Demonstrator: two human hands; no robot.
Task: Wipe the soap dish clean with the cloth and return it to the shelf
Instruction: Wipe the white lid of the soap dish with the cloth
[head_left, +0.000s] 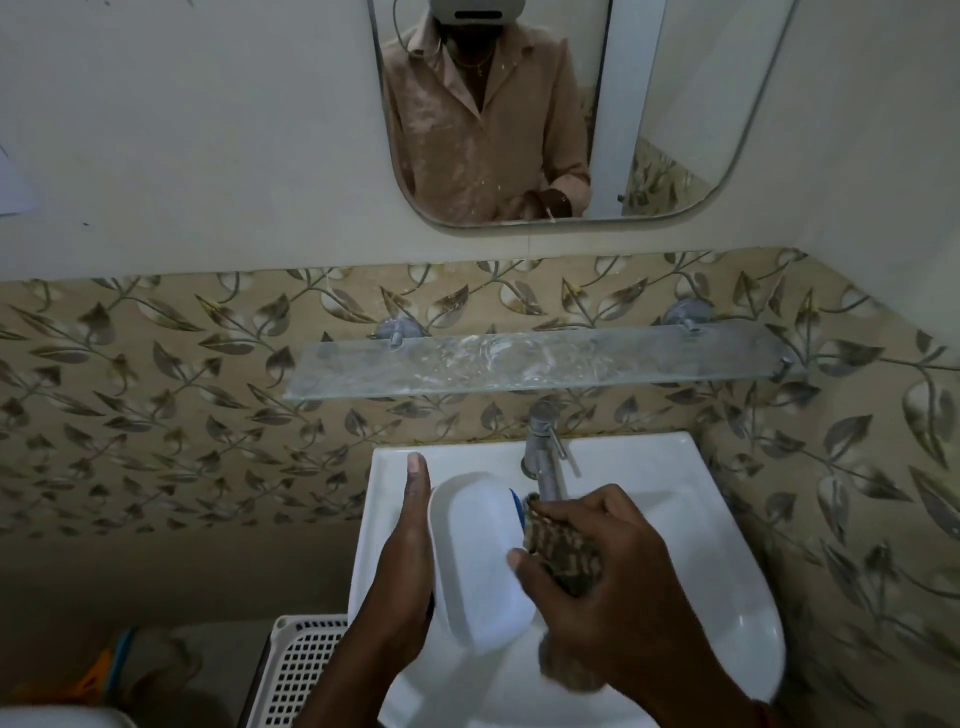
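Note:
A white oval soap dish (475, 558) with a blue piece at its far right edge is held over the sink. My left hand (402, 561) grips its left side, thumb pointing up. My right hand (608, 566) clutches a brown patterned cloth (558, 551) and presses it against the dish's right edge, thumb on the rim. More of the cloth hangs below the wrist. The glass shelf (540, 366) on the wall above the tap carries nothing.
A white sink (701, 561) lies under both hands, with a chrome tap (543, 452) just beyond my right hand. A white perforated basket (298, 670) stands lower left. A mirror (545, 114) hangs above the leaf-patterned tiles.

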